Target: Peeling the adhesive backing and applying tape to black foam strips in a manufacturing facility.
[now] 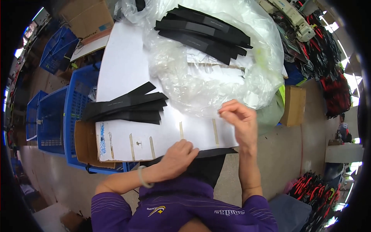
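Along the near edge of the white board point(123, 50) lies a dark strip point(214, 152), probably fabric. My left hand point(177, 159) rests on this strip with its fingers curled down on it; its fingertips are partly hidden. Raised over the board's right corner, my right hand point(242, 121) has thumb and fingers pinched together. Whatever is in that pinch, if anything, is too small to make out. A fanned pile of black strips point(127, 106) lies to the left on the board. More black strips point(205, 33) lie at the far side on clear plastic.
Crumpled clear plastic sheeting point(174, 77) with white paper pieces point(216, 73) covers the far right. Tan tape pieces point(215, 131) mark the board's near part. Blue crates point(81, 89) and an open carton point(85, 143) stand at left, a brown box point(293, 106) at right.
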The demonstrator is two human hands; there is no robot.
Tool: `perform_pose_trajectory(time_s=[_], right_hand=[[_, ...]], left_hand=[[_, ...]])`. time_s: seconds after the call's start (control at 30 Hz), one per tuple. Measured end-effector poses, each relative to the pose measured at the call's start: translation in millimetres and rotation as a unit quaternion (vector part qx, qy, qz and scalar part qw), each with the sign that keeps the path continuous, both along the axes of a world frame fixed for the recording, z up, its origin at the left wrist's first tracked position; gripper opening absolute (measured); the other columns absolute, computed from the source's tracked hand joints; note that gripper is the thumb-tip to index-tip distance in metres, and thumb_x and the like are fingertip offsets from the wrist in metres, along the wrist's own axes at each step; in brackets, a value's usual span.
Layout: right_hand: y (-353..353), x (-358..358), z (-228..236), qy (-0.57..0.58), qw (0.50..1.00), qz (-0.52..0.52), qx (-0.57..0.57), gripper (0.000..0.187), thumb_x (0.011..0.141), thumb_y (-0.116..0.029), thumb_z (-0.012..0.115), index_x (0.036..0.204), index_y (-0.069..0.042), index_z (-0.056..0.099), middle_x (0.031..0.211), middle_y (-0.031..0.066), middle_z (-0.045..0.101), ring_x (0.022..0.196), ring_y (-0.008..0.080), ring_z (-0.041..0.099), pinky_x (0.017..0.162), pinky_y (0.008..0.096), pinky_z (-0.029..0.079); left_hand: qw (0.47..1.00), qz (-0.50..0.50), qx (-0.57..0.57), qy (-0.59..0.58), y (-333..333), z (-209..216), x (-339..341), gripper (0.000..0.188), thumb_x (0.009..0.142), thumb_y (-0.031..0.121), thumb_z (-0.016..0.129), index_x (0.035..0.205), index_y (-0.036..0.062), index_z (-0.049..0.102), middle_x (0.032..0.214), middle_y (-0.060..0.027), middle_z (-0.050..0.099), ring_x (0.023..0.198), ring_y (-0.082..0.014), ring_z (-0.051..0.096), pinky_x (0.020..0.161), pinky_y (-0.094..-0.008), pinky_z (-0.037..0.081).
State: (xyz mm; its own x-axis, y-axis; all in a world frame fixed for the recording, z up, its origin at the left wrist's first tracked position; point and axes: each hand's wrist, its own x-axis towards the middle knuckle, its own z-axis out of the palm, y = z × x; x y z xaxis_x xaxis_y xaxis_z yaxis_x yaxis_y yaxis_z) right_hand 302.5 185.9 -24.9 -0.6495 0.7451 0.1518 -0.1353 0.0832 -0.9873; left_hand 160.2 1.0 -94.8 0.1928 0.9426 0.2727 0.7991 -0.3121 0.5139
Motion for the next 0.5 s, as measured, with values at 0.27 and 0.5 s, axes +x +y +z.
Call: perform_pose_trajectory(time_s=[0.27, 0.5], right_hand=[[104, -51, -13, -0.103, 0.950, -0.128, 0.264, 0.014, 0.081, -0.009, 0.068, 0.093, -0.002, 0.071, 0.096, 0.0062, 0.066, 0.086, 0.0194, 0.062, 0.079, 0.0287, 0.047], [170, -155, -72, -0.224, 0.734, -0.212, 0.605, 0.028, 0.073, -0.011, 0.069, 0.100, -0.006, 0.066, 0.102, 0.0082, 0.060, 0.099, 0.0251, 0.055, 0.085, 0.0401, 0.042]], left_hand=[[0.904, 0.265, 0.087, 0.323, -8, 57, -166, 0.047, 0.082, 0.016, 0.062, 0.128, 0.0079, 0.055, 0.118, -0.0176, 0.056, 0.113, -0.0370, 0.051, 0.097, -0.0502, 0.038], [0.908, 0.321, -0.009, 0.270, -16, 4, -170, 0.056, 0.089, 0.036, 0.061, 0.136, 0.0081, 0.049, 0.131, -0.0185, 0.050, 0.126, -0.0370, 0.042, 0.109, -0.0537, 0.025]])
